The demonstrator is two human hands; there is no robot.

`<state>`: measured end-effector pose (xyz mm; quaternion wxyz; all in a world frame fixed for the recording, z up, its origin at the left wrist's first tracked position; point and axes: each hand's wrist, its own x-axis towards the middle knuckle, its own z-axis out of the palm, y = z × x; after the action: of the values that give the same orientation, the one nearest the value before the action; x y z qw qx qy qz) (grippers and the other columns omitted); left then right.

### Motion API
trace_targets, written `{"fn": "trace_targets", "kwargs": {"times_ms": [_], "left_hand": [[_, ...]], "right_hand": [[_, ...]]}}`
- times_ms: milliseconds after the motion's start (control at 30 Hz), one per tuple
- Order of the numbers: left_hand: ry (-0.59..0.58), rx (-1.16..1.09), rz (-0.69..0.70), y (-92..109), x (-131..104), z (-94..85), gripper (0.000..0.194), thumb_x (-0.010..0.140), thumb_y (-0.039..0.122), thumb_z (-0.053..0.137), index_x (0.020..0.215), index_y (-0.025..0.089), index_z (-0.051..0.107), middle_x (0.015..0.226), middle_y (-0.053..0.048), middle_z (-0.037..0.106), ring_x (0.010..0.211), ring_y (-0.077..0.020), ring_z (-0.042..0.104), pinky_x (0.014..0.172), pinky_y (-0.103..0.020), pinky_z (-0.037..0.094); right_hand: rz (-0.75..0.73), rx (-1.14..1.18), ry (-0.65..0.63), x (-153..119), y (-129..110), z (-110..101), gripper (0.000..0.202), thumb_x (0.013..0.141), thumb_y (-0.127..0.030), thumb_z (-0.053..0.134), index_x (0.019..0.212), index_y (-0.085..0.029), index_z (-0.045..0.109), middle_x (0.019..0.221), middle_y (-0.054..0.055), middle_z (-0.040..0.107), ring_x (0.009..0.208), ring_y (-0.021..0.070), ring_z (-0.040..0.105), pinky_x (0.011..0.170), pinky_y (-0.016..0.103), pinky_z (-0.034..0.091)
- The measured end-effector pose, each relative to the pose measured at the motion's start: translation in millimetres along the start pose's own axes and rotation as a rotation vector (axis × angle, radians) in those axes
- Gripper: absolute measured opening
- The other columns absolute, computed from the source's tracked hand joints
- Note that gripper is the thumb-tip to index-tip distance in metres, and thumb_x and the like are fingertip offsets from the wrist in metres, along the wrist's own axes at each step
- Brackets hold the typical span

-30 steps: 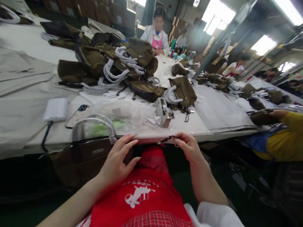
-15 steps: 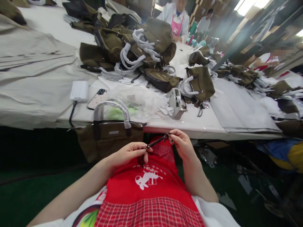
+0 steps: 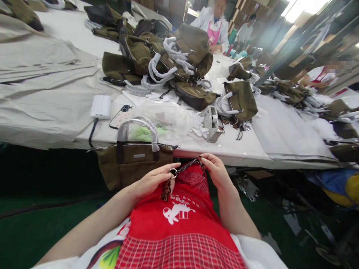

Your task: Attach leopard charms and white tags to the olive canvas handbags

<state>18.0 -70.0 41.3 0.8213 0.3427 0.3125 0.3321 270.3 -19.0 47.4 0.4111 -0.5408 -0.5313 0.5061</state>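
Observation:
Above the red apron [image 3: 196,209], my left hand [image 3: 157,180] pinches a metal ring [image 3: 173,172] on a dark braided strap. A leopard-patterned piece [image 3: 166,189] hangs below the ring. The braided strap [image 3: 188,164] stretches up to the right, where my right hand [image 3: 215,169] pinches its other end; a short dark tail dangles there. Just beyond my left hand, an olive handbag [image 3: 137,168] with wrapped handles hangs against the table's front edge.
On the white table [image 3: 238,149] lie a phone [image 3: 120,116], a white power bank [image 3: 101,107], a plastic bag [image 3: 159,117], a grey dispenser-like device [image 3: 210,125] and a heap of olive bags [image 3: 137,52]. People stand or sit behind.
The fingers of my left hand have opened out somewhat, and the ring and leopard-patterned piece show more clearly. My right hand keeps its pinch. The view has shifted slightly.

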Motion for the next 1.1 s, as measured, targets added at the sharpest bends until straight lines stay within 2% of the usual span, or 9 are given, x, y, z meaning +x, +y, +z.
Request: {"fn": "trace_targets", "kwargs": {"times_ms": [100,167,300,400,500,667,767,900,1100], "left_hand": [[0.022,-0.011,0.037,-1.3,1.9,1.8,0.071,0.092,0.033,0.054,0.153,0.015,0.021,0.067,-0.001,0.064,0.057,-0.0161,0.061,0.055,-0.026,0.047],[0.045,-0.013,0.078,-1.9,4.2,2.7,0.074,0.093,0.031,0.052,0.154,0.019,0.013,0.069,0.000,0.064,0.061,-0.0158,0.061,0.057,-0.026,0.047],[0.050,0.000,0.137,-1.3,8.3,4.3,0.072,0.095,0.032,0.050,0.154,0.022,0.012,0.069,0.001,0.063,0.061,-0.0139,0.058,0.059,-0.025,0.045],[0.045,0.030,0.128,-0.8,9.4,5.2,0.066,0.094,0.034,0.052,0.151,0.017,0.023,0.069,0.001,0.063,0.060,-0.0127,0.056,0.061,-0.025,0.043],[0.031,0.055,0.128,-2.4,10.0,4.3,0.059,0.092,0.033,0.054,0.144,0.014,0.033,0.069,0.001,0.063,0.061,-0.0132,0.056,0.064,-0.028,0.042],[0.013,0.100,0.161,-4.0,12.1,-0.3,0.053,0.085,0.031,0.056,0.133,0.013,0.044,0.071,-0.001,0.065,0.068,-0.0158,0.059,0.073,-0.031,0.043],[0.053,0.288,0.116,-0.6,13.8,-1.5,0.047,0.085,0.029,0.054,0.129,0.014,0.048,0.069,0.000,0.065,0.069,-0.0164,0.060,0.074,-0.031,0.045],[0.161,0.609,0.127,3.9,15.4,-3.2,0.032,0.084,0.027,0.057,0.114,0.017,0.061,0.090,-0.005,0.071,0.080,-0.0195,0.065,0.076,-0.030,0.049],[0.222,0.835,0.175,5.9,15.6,-10.1,0.022,0.086,0.032,0.058,0.100,0.019,0.070,0.095,-0.004,0.074,0.087,-0.0220,0.066,0.082,-0.030,0.048]], "right_hand": [[-0.270,-0.317,0.251,-1.0,-5.0,7.8,0.030,0.083,-0.038,0.063,0.105,-0.018,0.067,0.105,0.011,0.067,0.089,0.0216,0.062,0.080,0.035,0.051],[-0.332,-0.372,0.240,-5.5,-8.6,15.1,0.024,0.087,-0.036,0.060,0.101,-0.019,0.069,0.101,0.010,0.069,0.087,0.0214,0.063,0.081,0.035,0.051],[-0.161,-0.279,-0.183,-16.4,-10.4,35.5,0.019,0.087,-0.035,0.062,0.089,-0.019,0.072,0.085,0.006,0.073,0.078,0.0193,0.066,0.075,0.031,0.052],[-0.066,-0.211,-0.313,-18.7,-6.1,50.7,0.020,0.084,-0.035,0.065,0.092,-0.019,0.073,0.092,0.006,0.074,0.083,0.0195,0.067,0.078,0.031,0.051],[0.049,-0.026,-0.303,-16.1,0.3,60.8,0.023,0.081,-0.040,0.068,0.082,-0.016,0.070,0.079,0.004,0.071,0.069,0.0153,0.063,0.067,0.027,0.049],[0.260,0.197,-0.315,-11.5,6.8,67.2,0.034,0.071,-0.045,0.076,0.067,-0.015,0.062,0.055,-0.003,0.056,0.047,0.0073,0.043,0.049,0.021,0.034],[0.309,0.249,-0.319,-10.1,7.5,67.6,0.033,0.067,-0.043,0.078,0.064,-0.016,0.060,0.051,-0.004,0.053,0.045,0.0063,0.040,0.047,0.020,0.029],[0.360,0.287,-0.297,-8.0,9.8,65.8,0.030,0.065,-0.040,0.077,0.065,-0.016,0.059,0.050,-0.004,0.052,0.044,0.0062,0.039,0.046,0.020,0.027],[0.321,0.237,-0.269,-6.5,16.9,62.0,0.028,0.070,-0.040,0.072,0.067,-0.017,0.057,0.052,-0.005,0.051,0.045,0.0064,0.038,0.045,0.020,0.026]]}}
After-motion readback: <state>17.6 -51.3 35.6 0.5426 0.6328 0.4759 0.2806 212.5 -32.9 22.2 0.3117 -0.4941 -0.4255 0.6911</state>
